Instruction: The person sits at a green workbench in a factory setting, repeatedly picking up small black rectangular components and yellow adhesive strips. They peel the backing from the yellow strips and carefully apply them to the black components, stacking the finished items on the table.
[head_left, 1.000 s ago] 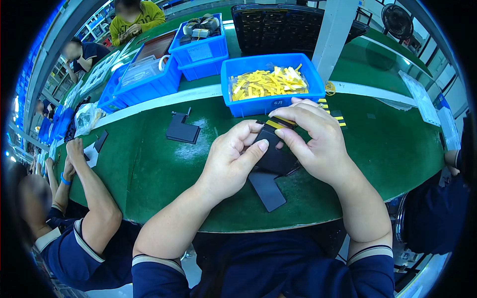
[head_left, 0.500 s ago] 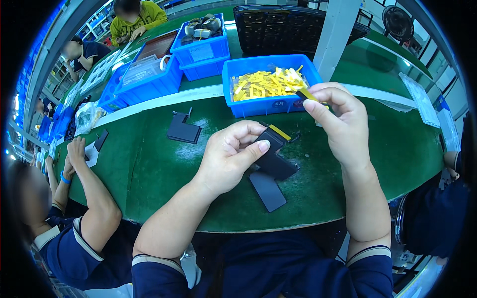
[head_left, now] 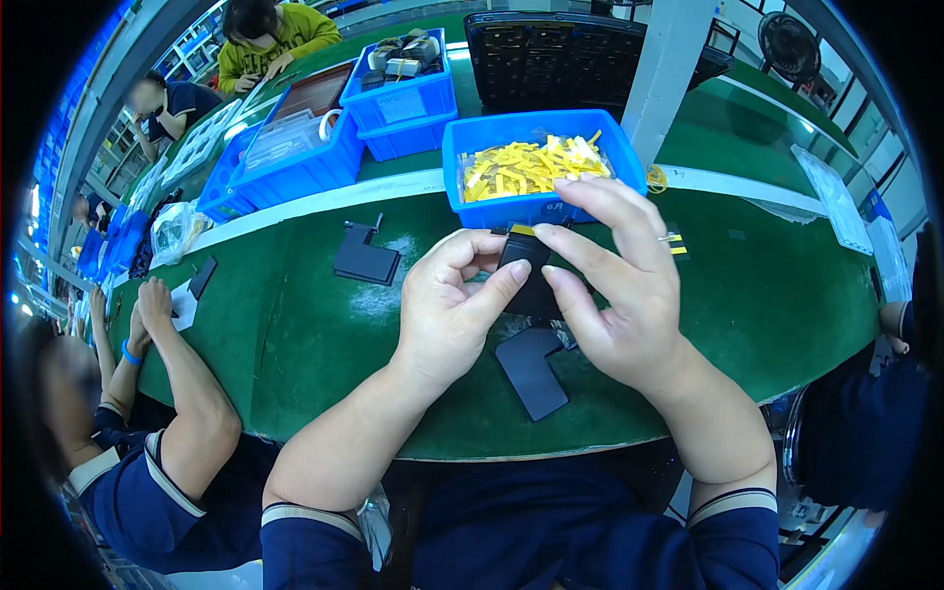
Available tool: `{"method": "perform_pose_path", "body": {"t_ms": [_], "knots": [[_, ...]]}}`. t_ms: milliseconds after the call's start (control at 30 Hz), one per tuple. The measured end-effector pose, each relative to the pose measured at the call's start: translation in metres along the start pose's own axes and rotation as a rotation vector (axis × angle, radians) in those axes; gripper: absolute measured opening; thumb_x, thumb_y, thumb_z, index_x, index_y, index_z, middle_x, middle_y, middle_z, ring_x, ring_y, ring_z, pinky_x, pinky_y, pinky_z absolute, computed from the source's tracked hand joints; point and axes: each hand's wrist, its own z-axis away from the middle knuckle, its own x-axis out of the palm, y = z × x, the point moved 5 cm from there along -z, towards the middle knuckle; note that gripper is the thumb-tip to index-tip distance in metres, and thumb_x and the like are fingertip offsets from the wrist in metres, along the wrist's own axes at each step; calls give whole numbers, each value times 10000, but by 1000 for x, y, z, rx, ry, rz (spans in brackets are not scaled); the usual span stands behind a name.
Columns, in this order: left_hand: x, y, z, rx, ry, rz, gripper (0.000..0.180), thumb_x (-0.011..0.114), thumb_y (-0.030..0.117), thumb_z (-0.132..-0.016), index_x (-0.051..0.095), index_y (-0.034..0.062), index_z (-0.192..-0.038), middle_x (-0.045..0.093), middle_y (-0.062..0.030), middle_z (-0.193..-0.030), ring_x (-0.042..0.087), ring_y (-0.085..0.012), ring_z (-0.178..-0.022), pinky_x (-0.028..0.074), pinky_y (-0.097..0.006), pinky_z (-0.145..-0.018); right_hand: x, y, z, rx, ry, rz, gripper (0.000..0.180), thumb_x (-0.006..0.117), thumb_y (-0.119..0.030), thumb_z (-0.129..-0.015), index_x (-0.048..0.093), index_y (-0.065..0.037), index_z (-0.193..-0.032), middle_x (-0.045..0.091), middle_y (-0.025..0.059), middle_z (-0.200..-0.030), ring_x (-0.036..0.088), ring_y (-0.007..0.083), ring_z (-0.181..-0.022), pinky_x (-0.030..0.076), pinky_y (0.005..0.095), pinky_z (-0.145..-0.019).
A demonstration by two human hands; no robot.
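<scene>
My left hand (head_left: pixel 450 303) grips a flat black battery (head_left: pixel 532 293) between thumb and fingers above the table. A short yellow strip (head_left: pixel 521 230) lies at the battery's top edge. My right hand (head_left: pixel 629 295) is at the battery's right side, index fingertip at the strip and thumb close to the battery's side; its fingers are spread. Under my hands, another L-shaped black battery (head_left: pixel 532 379) lies on the green table. A third one (head_left: pixel 366 258), with a small connector tail, rests to the left.
Behind my hands stands a blue bin (head_left: pixel 541 206) of yellow strips. A black-and-yellow strip (head_left: pixel 677 244) lies right of it, near a yellow tape roll (head_left: pixel 656 179). Blue crates (head_left: pixel 295 162) stand back left. A co-worker's hands (head_left: pixel 152 305) work at the left; a metal post (head_left: pixel 669 79) rises behind.
My right hand has come down and left to the battery, no longer holding up the black-and-yellow strip. My left hand has turned the battery more upright.
</scene>
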Motion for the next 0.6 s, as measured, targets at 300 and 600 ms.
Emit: {"method": "perform_pose_path", "body": {"t_ms": [300,600], "knots": [[13,33,9,561,-31,-663,199,688,13,-716,601,6,-895,608,-125,-869,620,-238,-763,512,-306,-632,4,13,2,181,-95,-253,170,695,-33,-640,605,-37,-784,584,91,-771,566,262,-776,427,405,-795],[20,37,13,566,-94,-644,201,696,17,-689,603,8,-867,618,-125,-829,616,-269,-748,505,-324,-632,-3,2,-3,-78,-99,-187,159,695,-30,-633,594,-18,-756,534,88,-690,551,256,-693,458,422,-844]]}}
